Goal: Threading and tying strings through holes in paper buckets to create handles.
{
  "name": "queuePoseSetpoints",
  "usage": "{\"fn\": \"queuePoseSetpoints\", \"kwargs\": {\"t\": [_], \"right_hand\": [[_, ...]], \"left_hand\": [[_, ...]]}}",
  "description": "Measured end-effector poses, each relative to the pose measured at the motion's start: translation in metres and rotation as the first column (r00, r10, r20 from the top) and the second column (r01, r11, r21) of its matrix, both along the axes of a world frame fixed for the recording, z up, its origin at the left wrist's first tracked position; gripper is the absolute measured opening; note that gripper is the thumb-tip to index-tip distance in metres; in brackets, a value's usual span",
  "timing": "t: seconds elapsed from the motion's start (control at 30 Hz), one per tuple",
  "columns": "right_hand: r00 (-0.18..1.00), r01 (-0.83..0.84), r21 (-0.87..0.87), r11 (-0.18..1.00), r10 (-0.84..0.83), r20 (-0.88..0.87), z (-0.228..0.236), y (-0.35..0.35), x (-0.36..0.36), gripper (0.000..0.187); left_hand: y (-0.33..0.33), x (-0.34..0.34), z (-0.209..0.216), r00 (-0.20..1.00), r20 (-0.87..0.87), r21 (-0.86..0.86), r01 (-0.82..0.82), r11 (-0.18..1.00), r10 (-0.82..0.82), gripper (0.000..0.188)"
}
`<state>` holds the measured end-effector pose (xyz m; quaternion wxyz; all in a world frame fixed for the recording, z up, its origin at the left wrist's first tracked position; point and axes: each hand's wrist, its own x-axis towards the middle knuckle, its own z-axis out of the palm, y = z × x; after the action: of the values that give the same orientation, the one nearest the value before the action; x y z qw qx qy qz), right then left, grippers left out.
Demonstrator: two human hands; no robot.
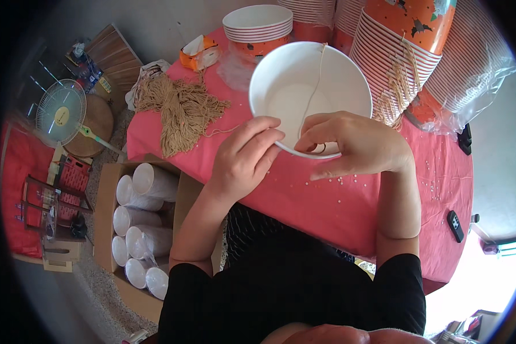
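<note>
Head view: left hand (pixel 243 155) closed narrowly on the near-left rim of a white, round, open-topped paper bucket (pixel 278 77), fingertips laid together over the edge. Right hand (pixel 361 140) at the near rim, just beside the left; fingers bent down inside the bucket, thumb held apart from them outside the rim, so a moderate gap shows between. Thin, cream-coloured cord (pixel 317 81) runs from the bucket's far rim down the interior to the right fingertips; cannot tell whether they pinch it or only touch it. Bucket is tipped, mouth toward the wearer, over the near part of a pink cloth-covered table (pixel 321 212). Left of it, a loose heap of tan stringy cords (pixel 180 112); behind, a short stack of white-rimmed orange buckets (pixel 258 28). Right, a tall leaning stack of orange bat-printed buckets (pixel 393 57), more tan cord hanging against its side. Small white bits (pixel 339 201) lie scattered on the cloth.
</note>
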<state>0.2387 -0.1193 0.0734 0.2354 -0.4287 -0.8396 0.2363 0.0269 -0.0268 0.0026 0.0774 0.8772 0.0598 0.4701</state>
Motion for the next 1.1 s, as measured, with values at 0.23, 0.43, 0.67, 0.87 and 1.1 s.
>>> {"fn": "queuePoseSetpoints", "kwargs": {"t": [0.23, 0.43, 0.67, 0.87, 1.1], "right_hand": [[0.989, 0.145, -0.093, 0.985, -0.146, -0.008, -0.008, 0.013, 0.001, 0.018], [0.975, 0.209, -0.114, 0.971, -0.215, -0.050, -0.013, 0.017, 0.001, 0.014], [0.970, 0.234, -0.132, 0.963, -0.241, -0.036, -0.015, 0.016, -0.002, 0.014], [0.949, 0.304, -0.095, 0.948, -0.310, -0.056, -0.005, 0.009, 0.000, 0.015], [0.935, 0.355, 0.034, 0.934, -0.355, -0.011, -0.007, 0.005, 0.001, 0.014]], "left_hand": [[0.004, 0.014, -0.009, 0.999, 0.033, -0.108, -0.024, 0.994, 0.027, 0.027], [-0.002, 0.014, -0.038, 0.974, 0.222, -0.210, 0.005, 0.978, 0.042, 0.025], [-0.003, 0.026, -0.039, 0.983, 0.178, -0.207, 0.000, 0.978, 0.038, 0.025], [0.004, 0.009, -0.029, 0.957, 0.270, -0.354, -0.007, 0.935, 0.109, 0.016], [0.009, 0.002, -0.015, 0.807, 0.590, -0.669, 0.507, 0.544, -0.027, 0.010]]}}
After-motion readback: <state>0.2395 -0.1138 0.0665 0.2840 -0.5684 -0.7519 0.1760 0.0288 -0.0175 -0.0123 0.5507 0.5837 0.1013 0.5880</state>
